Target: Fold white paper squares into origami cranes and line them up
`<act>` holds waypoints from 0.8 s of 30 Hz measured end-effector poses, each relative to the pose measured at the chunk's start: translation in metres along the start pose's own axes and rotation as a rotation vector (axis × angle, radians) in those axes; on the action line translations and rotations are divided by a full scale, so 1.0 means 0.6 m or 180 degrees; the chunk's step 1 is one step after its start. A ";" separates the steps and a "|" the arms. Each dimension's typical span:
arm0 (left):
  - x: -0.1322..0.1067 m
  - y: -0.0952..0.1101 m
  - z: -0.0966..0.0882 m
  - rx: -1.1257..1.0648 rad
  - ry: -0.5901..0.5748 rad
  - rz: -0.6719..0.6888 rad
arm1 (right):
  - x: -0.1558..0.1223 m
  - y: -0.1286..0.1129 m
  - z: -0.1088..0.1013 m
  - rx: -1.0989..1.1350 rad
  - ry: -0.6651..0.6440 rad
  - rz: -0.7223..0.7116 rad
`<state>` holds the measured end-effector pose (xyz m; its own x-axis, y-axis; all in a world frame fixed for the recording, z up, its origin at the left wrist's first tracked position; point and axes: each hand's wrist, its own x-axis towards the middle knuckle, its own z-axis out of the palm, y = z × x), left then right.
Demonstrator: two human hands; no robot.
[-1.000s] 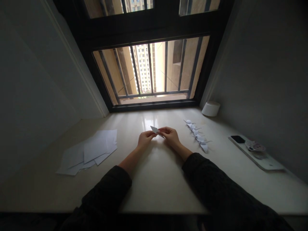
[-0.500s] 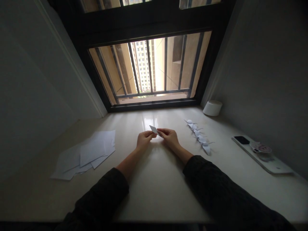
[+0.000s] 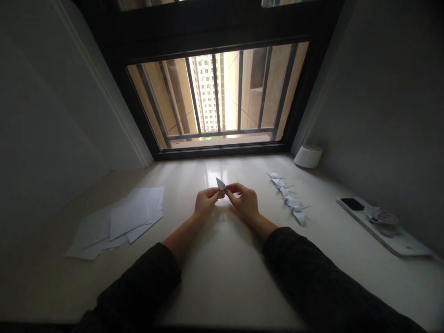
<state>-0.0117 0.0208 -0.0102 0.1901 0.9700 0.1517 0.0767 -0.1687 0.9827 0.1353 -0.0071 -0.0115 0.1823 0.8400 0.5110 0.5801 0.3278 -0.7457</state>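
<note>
A small folded piece of white paper (image 3: 220,183) is pinched between my two hands, its pointed end upward and away from me. My left hand (image 3: 207,202) grips its left lower side with thumb and fingers. Closed on its right lower edge is my right hand (image 3: 244,200), thumb and forefinger together. The fingers hide the paper's lower part. To the right lies a row of several folded paper cranes (image 3: 285,194). On the left, loose white paper sheets (image 3: 133,215) overlap in a pile.
The pale, glossy windowsill (image 3: 222,277) bears everything. A phone (image 3: 385,229) with a round cartoon grip lies at the right by the wall. A white cup-like object (image 3: 308,156) stands in the far right corner. Behind is a dark-framed window (image 3: 222,151) with bars outside.
The folded paper has turned, so its tip points more upward. My right hand's fingers have shifted on it, and the back of that hand shows more. The view has moved slightly.
</note>
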 end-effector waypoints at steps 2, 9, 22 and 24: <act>-0.001 0.000 -0.001 0.0093 0.0019 0.0042 | -0.001 -0.002 0.000 -0.0069 -0.0020 -0.0010; -0.003 0.002 0.001 0.0220 0.0121 0.0117 | -0.002 -0.004 0.000 -0.0239 -0.0038 -0.0050; -0.002 -0.005 0.001 0.0097 0.0131 0.0420 | 0.003 0.003 -0.001 -0.0022 -0.0093 -0.0185; -0.003 -0.002 0.001 0.0065 0.0200 0.0383 | 0.003 0.007 0.000 0.0062 -0.0138 -0.0292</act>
<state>-0.0115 0.0192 -0.0116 0.1374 0.9515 0.2754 0.0771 -0.2875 0.9547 0.1378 -0.0042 -0.0138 0.0943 0.8240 0.5587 0.5770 0.4121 -0.7051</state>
